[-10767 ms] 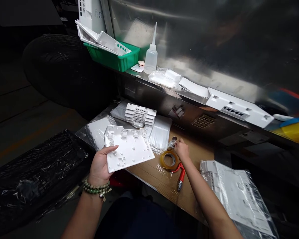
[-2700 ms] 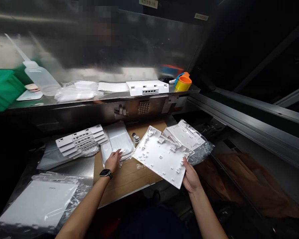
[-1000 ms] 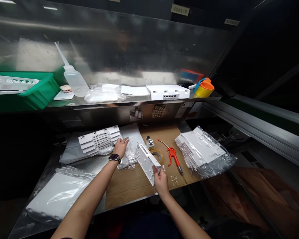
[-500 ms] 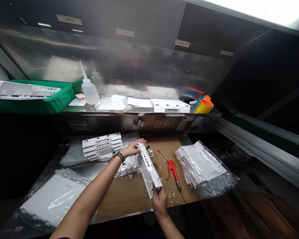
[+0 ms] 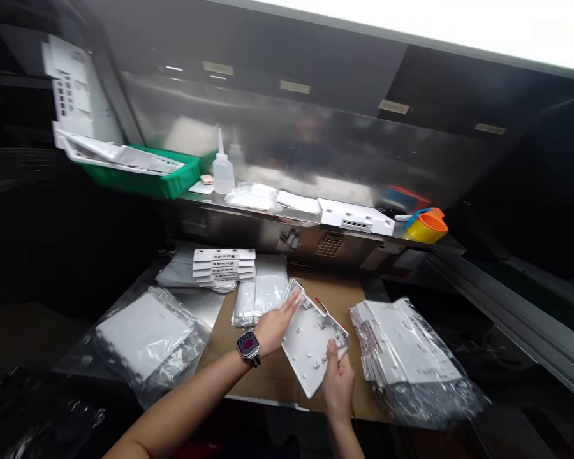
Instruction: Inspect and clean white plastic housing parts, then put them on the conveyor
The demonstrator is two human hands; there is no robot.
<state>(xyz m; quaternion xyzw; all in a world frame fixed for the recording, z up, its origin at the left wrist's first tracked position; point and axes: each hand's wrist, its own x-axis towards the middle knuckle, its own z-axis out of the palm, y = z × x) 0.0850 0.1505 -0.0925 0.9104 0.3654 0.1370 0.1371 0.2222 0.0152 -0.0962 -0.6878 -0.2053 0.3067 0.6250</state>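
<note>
A: How are the hands posed?

B: The left hand [image 5: 275, 328] comes in from the lower left, fingers straight and together, laid along the upper left side of the white panel [image 5: 309, 347]. The right hand [image 5: 339, 379] rises from the near side, thumb up.

A: Which one has hold of it?

B: The right is closed on the panel at its right corner, thumb on the clipped face. The left touches it, but its thumb is hidden, so whether it pinches I can't make out.

A: And the panel itself?

B: Tilted between the two hands, over the cardboard sheet [image 5: 253, 382] on the counter [image 5: 209, 310]. A bagged panel [image 5: 146, 335] lies by the counter's left edge, a bagged stack [image 5: 406, 350] by its right.

A: Anything legible?

B: No. The wall labels [image 5: 393, 106] are blurred, and the lit watch [image 5: 247, 345] on the left wrist shows figures too small to read.
</note>
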